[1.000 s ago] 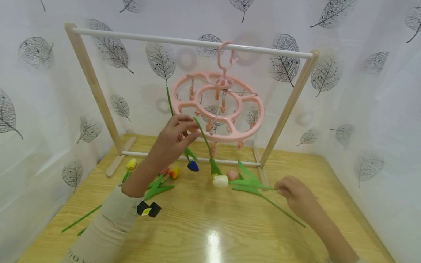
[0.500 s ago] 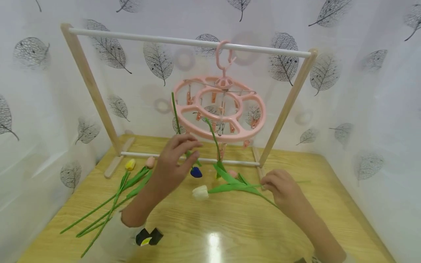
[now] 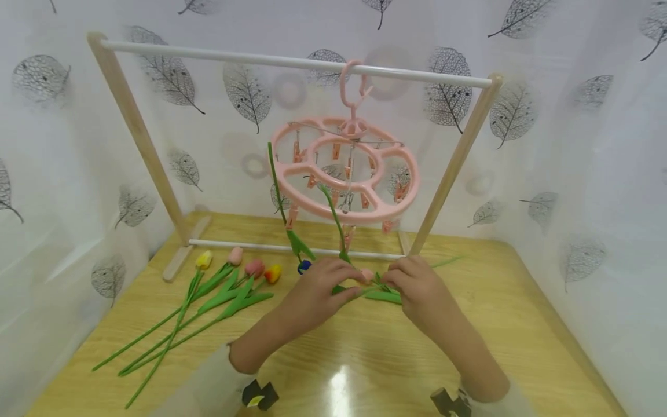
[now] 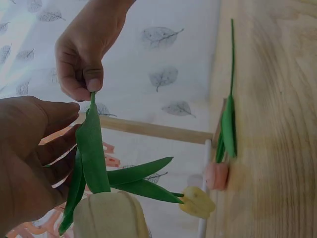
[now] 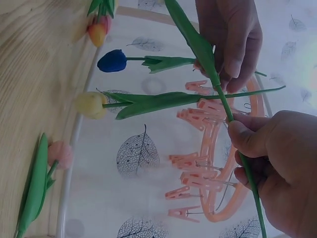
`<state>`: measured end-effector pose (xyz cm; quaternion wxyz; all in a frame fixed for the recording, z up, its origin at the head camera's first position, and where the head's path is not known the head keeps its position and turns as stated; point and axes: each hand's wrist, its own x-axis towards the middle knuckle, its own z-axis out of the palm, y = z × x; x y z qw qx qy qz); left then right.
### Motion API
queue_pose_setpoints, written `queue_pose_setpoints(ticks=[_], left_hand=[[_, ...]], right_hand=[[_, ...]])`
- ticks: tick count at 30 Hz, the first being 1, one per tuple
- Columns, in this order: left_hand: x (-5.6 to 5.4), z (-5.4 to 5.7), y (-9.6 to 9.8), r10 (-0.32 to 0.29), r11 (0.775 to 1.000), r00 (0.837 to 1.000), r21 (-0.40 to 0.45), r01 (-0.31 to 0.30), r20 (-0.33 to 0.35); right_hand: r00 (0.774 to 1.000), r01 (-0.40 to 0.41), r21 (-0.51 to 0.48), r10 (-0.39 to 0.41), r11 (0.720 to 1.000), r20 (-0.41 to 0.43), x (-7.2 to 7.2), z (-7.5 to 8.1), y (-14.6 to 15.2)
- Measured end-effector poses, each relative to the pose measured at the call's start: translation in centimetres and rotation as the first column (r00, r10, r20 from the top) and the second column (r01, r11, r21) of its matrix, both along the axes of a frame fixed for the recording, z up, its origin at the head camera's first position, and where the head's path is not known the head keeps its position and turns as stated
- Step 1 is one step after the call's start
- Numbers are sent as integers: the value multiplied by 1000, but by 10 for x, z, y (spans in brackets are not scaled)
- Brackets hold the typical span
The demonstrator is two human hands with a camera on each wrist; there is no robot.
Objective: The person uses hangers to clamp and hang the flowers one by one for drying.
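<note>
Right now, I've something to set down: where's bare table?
Bare table: between left forearm and right forearm, and from the latter to the right-side curtain. Crowded: the left side, with loose tulips; between left hand and right hand.

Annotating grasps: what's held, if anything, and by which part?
White tulip, by the bare stem past its leaves, in the right grip. Left grip: near the leaves, contact unclear.

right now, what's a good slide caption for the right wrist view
Right hand pinching a green stem; blue tulip and yellow tulip hang from pink clips.
</note>
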<state>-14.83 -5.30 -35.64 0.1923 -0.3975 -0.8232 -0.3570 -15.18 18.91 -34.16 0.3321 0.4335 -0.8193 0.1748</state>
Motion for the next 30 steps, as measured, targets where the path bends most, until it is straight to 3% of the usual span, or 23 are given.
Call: queue_pose_setpoints(ticks=[3,6,8,17,21,24,26,28,30], left_hand=[[-3,1,0,-20,1000,987,-3,21,157],[-4,0,-1,-48,999,950,7,48,308],[-4,-1,-2,-59,998,926,9,60,373],[-6,-7,-5,-61,997,853,0,71,518],[-7,-9,-6,-70,997,829,17,73,554],[-8,-9,-7,-95,995,816,67,69,570],[-10,-9,-8,-115,991,805,117,56,582],[-10,-7,-9,-141,983,791,177,42,595],[-10,-5,-9,-167,972,773,233,26,612]], right_hand=[[1000,-14,21,14,1000,-9,-1,4,-7],[1000,-14,32,15,999,-23,-2,6,-12],[1000,0,42,1,999,-28,-2,7,-15],[996,42,81,-35,996,-87,0,2,-22],[989,72,76,-61,995,-131,0,2,-26],[974,79,-21,-81,997,-210,0,5,-26],[962,56,-168,-98,984,-253,-1,8,-25],[960,25,-343,-119,939,-254,-2,10,-23],[985,-5,-493,-80,870,-150,0,12,-22]])
